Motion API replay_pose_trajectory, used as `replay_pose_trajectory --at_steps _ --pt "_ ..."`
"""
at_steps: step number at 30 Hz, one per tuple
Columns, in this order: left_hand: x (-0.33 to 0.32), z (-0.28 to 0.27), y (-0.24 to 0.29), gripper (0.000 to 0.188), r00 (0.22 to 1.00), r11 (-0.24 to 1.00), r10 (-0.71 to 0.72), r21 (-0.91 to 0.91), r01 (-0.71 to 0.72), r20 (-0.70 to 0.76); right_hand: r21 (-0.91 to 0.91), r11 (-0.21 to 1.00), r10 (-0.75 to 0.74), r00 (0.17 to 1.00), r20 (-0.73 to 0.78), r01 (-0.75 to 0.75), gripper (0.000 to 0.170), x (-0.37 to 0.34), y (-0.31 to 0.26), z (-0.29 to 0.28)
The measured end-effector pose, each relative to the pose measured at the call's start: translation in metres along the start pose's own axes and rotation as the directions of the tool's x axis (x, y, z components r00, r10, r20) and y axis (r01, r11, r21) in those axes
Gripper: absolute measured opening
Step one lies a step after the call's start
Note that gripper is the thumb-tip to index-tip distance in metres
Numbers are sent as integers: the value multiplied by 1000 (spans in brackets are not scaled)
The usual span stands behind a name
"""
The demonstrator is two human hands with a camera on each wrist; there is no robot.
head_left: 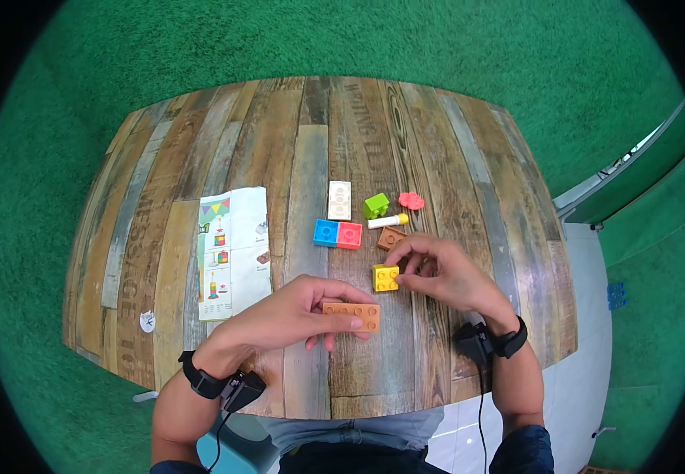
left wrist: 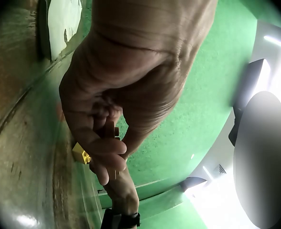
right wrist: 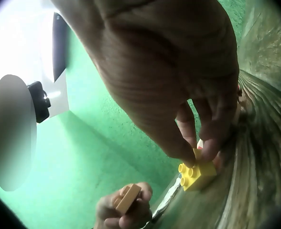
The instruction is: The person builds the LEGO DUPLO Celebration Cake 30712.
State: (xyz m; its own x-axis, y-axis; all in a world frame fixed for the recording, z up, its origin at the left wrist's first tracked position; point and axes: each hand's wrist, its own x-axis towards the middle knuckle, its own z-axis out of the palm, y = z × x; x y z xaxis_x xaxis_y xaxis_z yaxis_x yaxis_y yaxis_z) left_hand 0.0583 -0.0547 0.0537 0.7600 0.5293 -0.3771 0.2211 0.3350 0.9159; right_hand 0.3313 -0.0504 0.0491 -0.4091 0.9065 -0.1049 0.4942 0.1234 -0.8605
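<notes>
The left hand (head_left: 303, 312) holds a light-brown block (head_left: 367, 317) with studs up, thumb along its near side; the right wrist view shows that block (right wrist: 128, 199) in the fingers too. To its upper right, the right hand (head_left: 449, 276) pinches a yellow studded block (head_left: 386, 278) between thumb and fingers at the table. In the right wrist view the thumb and a finger meet at the top of the yellow block (right wrist: 200, 176). Just beyond the right fingers lies a brown block (head_left: 390, 237), partly hidden by them.
Beyond the hands lie a blue block (head_left: 326, 231) touching a red one (head_left: 349, 235), a white block (head_left: 340, 201), a green block (head_left: 375, 206), a white stick with yellow tip (head_left: 384, 222) and a coral flower-shaped piece (head_left: 411, 201). A picture sheet (head_left: 236, 261) lies left, a round sticker (head_left: 147, 321) farther left.
</notes>
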Motion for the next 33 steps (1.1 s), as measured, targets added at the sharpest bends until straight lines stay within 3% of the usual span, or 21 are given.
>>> replay_pose_trajectory --at_steps 5,8,13,19,21,24,31,33 --pt "0 0 2 37 1000 1000 19 -2 -19 0 -78 997 -37 994 -103 29 20 2 3 -2" --pt "0 2 0 35 999 999 37 -13 -37 -22 8 998 -52 984 -169 54 25 4 7 -3" --pt "2 0 -4 29 995 997 75 -13 -76 -72 -138 980 -174 944 -278 141 53 6 11 -6" --pt "3 -5 -6 22 951 988 123 -58 -145 -283 -103 993 -72 972 -222 50 73 9 20 -10" --pt "6 -6 -9 20 903 972 197 -47 -232 -383 -94 995 -65 970 -233 44 74 9 22 -9" --pt "8 -9 -15 21 895 958 236 -62 -279 -379 -65 997 -54 966 -252 39 76 10 23 -8" --pt "5 -8 -7 28 893 977 171 -45 -208 -417 10 1000 -18 960 -279 21 75 9 20 -9" --pt "5 -9 -6 33 848 973 191 -20 -231 -494 6 1000 -27 958 -285 30 72 8 17 -9"
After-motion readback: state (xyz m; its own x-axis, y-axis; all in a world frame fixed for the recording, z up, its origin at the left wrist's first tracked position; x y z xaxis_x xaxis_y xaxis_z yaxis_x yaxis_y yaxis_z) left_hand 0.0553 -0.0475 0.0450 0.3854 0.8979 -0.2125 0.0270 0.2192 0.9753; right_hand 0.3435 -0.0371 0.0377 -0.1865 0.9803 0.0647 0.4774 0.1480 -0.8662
